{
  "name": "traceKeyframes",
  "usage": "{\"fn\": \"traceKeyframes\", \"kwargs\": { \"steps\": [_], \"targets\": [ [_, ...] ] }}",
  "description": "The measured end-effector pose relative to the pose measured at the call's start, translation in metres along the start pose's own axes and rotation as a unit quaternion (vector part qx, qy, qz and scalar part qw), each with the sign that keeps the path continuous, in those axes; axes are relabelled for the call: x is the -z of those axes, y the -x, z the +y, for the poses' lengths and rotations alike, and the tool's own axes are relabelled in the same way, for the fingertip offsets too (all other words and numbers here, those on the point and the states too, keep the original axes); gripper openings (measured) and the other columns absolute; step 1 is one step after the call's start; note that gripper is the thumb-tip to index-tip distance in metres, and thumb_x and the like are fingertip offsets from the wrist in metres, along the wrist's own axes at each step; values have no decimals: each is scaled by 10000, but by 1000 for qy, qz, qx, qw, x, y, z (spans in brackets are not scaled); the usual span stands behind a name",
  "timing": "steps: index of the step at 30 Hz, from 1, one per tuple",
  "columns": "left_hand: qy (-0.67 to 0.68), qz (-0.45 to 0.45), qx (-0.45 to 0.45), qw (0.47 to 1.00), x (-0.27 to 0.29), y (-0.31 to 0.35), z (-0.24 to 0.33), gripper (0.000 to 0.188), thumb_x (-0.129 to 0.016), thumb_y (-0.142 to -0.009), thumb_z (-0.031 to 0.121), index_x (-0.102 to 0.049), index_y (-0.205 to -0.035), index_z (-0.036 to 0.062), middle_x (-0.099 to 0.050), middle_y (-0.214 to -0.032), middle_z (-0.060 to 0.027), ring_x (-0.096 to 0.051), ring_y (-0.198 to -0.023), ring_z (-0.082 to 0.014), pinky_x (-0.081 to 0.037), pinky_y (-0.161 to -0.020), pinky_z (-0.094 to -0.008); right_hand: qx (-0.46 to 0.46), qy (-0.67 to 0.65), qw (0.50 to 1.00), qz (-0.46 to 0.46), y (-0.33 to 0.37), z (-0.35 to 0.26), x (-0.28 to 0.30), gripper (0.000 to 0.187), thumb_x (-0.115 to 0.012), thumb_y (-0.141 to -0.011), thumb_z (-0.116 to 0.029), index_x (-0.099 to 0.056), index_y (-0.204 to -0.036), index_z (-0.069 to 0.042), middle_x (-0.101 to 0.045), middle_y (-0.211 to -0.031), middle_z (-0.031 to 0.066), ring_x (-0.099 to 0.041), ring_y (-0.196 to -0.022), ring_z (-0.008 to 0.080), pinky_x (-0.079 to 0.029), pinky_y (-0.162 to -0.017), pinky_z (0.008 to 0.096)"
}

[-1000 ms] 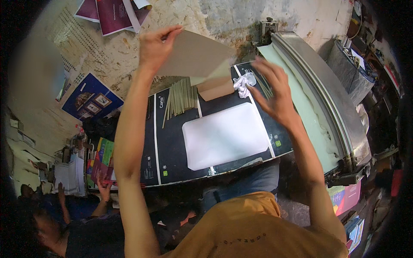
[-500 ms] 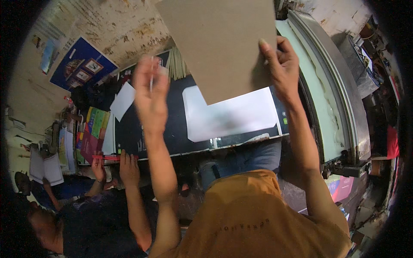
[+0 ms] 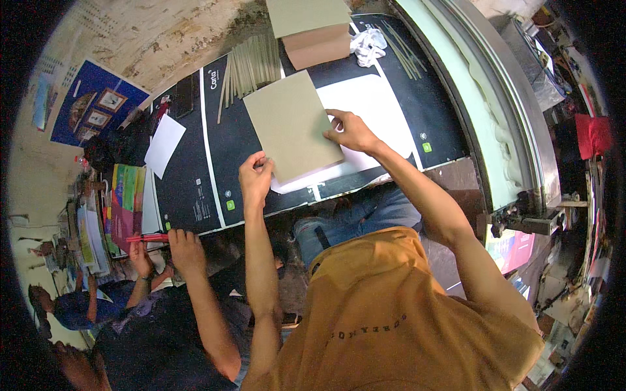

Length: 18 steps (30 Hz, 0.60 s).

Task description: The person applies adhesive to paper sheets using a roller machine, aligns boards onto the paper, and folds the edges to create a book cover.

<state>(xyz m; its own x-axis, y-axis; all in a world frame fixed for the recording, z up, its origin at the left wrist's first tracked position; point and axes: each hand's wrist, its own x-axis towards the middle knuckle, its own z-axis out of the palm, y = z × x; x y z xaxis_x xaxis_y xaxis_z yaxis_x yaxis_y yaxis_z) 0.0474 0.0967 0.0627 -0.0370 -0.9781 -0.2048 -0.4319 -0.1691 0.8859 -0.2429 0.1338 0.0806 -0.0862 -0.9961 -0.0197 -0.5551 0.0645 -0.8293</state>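
A grey-brown cardboard sheet (image 3: 290, 124) is held tilted over a large white sheet of paper (image 3: 381, 111) on the table. My left hand (image 3: 256, 174) pinches the cardboard at its near left corner. At its right edge, my right hand (image 3: 352, 133) grips it, thumb toward me and fingers bent. The cardboard covers the left part of the white paper. Whether its lower edge touches the paper, I cannot tell.
Behind stand a stack of boards (image 3: 317, 47), a row of narrow card strips (image 3: 251, 62) and a crumpled white cloth (image 3: 368, 47). A metal-edged machine (image 3: 515, 117) flanks the table's right. At left, a co-worker's hands hold a red tool (image 3: 147, 238) near booklets (image 3: 128, 195).
The cardboard has come down from high up toward the white paper, uncovering the stack behind. My left hand, raised and apart before, has moved down and right onto its corner.
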Motion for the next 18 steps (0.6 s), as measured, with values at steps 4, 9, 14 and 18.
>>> {"fn": "traceKeyframes", "kwargs": {
  "steps": [4,9,14,18],
  "targets": [
    [-46,5,-1,999,-5,5,2,409,-753,-844,135,-707,-1221,-17,-745,-1003,-99,-675,-841,-153,-550,-784,-309,-36,4,999,39,5,17,-10,540,-822,-747,-258,-720,-1172,58,-748,-912,201,-731,-832,292,-570,-814,381],
    [-135,32,7,990,-6,12,15,404,-759,-829,192,-728,-1164,-32,-770,-1001,-151,-735,-890,-231,-565,-820,-348,-23,35,998,46,7,29,-18,432,-839,-707,-320,-768,-991,-2,-741,-839,178,-727,-798,330,-574,-785,401],
    [-164,20,23,986,-10,10,14,403,-760,-814,220,-739,-1131,-28,-773,-1013,-174,-752,-945,-277,-566,-870,-373,-38,73,996,25,1,36,-27,323,-839,-684,-351,-751,-779,-55,-729,-765,151,-720,-768,363,-576,-765,433],
    [-202,20,8,979,-11,4,2,408,-752,-803,242,-750,-1124,-10,-769,-1043,-190,-749,-991,-318,-560,-914,-391,-48,111,993,-6,0,31,-28,300,-844,-688,-338,-755,-761,-61,-734,-779,175,-728,-784,373,-577,-783,458]
  ]
}}
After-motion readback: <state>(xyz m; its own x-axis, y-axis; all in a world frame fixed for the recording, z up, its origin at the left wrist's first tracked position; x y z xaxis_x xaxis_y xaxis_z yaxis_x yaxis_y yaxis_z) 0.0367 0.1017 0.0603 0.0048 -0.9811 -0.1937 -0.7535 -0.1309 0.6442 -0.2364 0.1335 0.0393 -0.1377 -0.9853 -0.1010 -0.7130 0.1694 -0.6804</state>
